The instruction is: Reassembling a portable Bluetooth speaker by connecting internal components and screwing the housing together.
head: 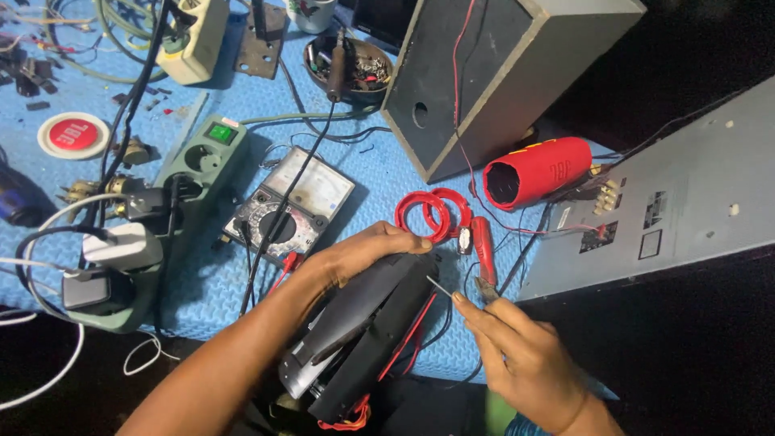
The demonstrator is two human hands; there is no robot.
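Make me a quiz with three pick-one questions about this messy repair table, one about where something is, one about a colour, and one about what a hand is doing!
1. Where is the dial meter?
A. on the blue mat
B. inside the grey box
C. on the floor

2. What colour is the tube-shaped speaker shell?
A. green
B. red
C. white

3. What is the left hand doing?
A. hanging free
B. pressing a switch
C. gripping the black device

Answers: 1 A, the meter lies flat on the blue mat. 2 B, its shell is bright red. 3 C, the fingers wrap over the black device while the right hand pinches a thin metal tool.
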